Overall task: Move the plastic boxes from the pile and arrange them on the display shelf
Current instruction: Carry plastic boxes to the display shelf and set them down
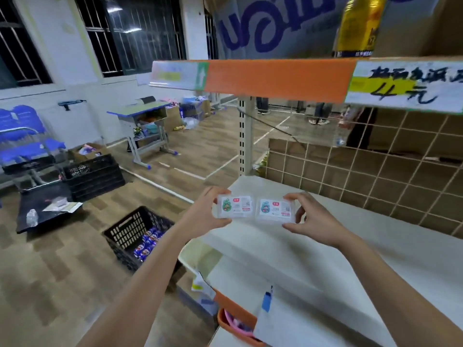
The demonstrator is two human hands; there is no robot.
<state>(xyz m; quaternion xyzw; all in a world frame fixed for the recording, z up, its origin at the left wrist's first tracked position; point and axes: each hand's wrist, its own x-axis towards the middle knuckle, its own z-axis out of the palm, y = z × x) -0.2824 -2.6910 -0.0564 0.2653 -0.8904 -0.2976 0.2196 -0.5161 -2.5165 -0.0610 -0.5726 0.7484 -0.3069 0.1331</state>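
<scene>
We've got two boxes side by side over the shelf (313, 249): left hand (208, 211) grip pinches the green box (234, 206), right hand (310, 219) pinches the blue box (275, 209) at 9 o'clock of it.

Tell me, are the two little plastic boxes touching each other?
Cannot tell. In the head view the green-label box and the blue-label box sit side by side, edges very close, but blur hides whether they meet.

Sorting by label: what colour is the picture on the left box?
Green, on the left box; head view.
</scene>
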